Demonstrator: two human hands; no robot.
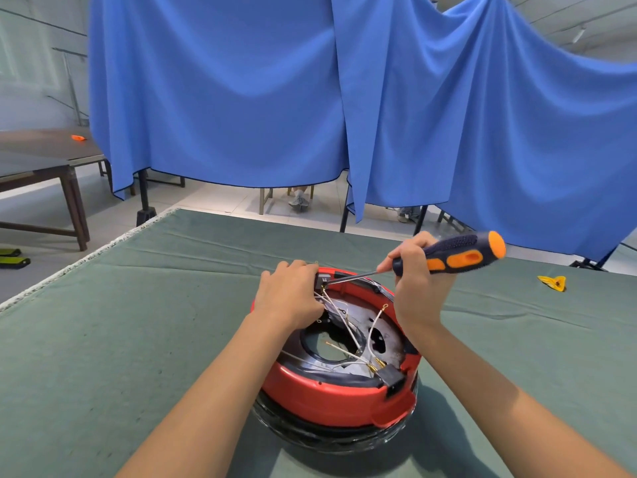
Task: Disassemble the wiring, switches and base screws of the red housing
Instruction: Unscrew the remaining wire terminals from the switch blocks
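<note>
Right hand was wrapped round the screwdriver, blade tip set against the small black switch on the housing's far rim, middle of the frame. Left hand lay over that switch, fingertips curled onto it, pinning it. The danger, to my eye: the tip pointed straight at those fingers, so a slip would have stabbed them or skated into the white wires crossing the open base. Too much levering might have snapped the switch's mount. Loose wire ends tangled below, and a second black switch sat at the near rim. Lower centre, the housing rested on green cloth. Yellow scrap lay right; blue curtain hung behind.
</note>
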